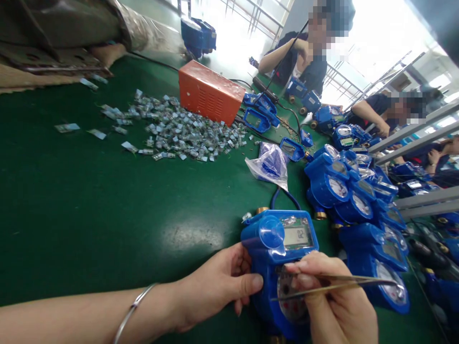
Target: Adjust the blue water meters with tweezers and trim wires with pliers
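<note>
A blue water meter (256,248) with a small digital display and a round dial lies on the green table in front of me. My left hand (229,282) grips its left side, with the thumb on the casing and the fingers curled behind the edge. Tweezers (333,283) are pinched in my right hand (333,291), their two tips spread apart over the dial. Part of the dial is hidden by my right fingers. Whether the tweezer tips touch the meter I cannot tell.
Several more blue meters (335,188) crowd the right side. Beyond the meter lies a plastic bag of blue bits (270,165). Small wrapped parts (190,131) are heaped by an orange box (211,93). Co-workers (304,57) sit along the far side, near grey metal rails (426,200).
</note>
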The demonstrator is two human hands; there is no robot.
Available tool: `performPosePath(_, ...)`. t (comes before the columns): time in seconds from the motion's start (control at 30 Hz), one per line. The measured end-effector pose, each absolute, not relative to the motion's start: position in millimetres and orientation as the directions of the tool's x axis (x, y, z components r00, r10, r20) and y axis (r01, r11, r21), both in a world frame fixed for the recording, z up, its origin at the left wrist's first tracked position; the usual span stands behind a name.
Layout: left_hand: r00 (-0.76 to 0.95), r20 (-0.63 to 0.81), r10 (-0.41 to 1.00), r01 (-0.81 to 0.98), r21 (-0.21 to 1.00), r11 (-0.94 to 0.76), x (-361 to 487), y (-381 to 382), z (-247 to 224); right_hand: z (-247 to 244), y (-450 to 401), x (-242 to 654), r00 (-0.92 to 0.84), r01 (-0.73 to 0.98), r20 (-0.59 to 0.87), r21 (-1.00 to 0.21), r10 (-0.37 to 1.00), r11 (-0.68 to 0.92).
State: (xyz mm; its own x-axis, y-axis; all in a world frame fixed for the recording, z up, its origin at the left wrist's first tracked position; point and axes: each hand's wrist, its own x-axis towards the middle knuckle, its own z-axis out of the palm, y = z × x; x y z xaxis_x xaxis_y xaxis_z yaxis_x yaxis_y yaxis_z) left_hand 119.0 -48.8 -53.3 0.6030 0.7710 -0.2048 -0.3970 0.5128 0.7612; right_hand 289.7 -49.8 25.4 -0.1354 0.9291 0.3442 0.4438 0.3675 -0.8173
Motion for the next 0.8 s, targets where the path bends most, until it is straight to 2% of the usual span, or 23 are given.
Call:
performPosePath(0.13,0.597,-0.214,0.773,-0.395,0.761,0.515,119,-50,-55,29,-52,289,-0.130,0.497,0.315,-0.799,0.940,0.337)
performPosePath(0.37,0.598,-0.195,0.777,-0.407,0.762,0.504,119,-48,-53,28,-59,277,-0.212,0.447,0.400,-0.772,0.892,0.452)
performPosePath(0.5,0.594,-0.203,0.778,-0.405,0.760,0.508,120,-49,-53,28,-55,282,-0.230,0.515,0.316,-0.763,0.920,0.391)
performPosePath(0.67,0.579,-0.212,0.787,-0.385,0.780,0.493,120,-48,-52,29,-45,300,-0.407,0.644,0.192,-0.633,0.893,0.430)
performPosePath(0.8,0.547,-0.364,0.754,-0.218,0.808,0.548,118,-49,-46,29,-44,302,-0.341,0.666,0.144,-0.661,0.929,0.347)
